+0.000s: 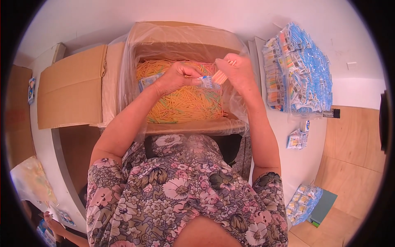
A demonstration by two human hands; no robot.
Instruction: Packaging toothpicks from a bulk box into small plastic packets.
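My left hand is closed, pinching a small clear packet with blue and white print. Its end lies against a bundle of thin pale-orange sticks, which my right hand grips in its closed fingers. Whether the stick tips are inside the packet, I cannot tell. Both hands hover over an open cardboard carton lined with clear plastic. Loose thin sticks in yellow, orange, green and pink fill it. Behind my left wrist another blue and white packet rests on the sticks.
Cardboard flaps spread left of the carton. On the right stands a large clear bag of filled packets, with a few loose packets nearer me. Another packet bundle lies lower right. Another person's hand shows at lower left.
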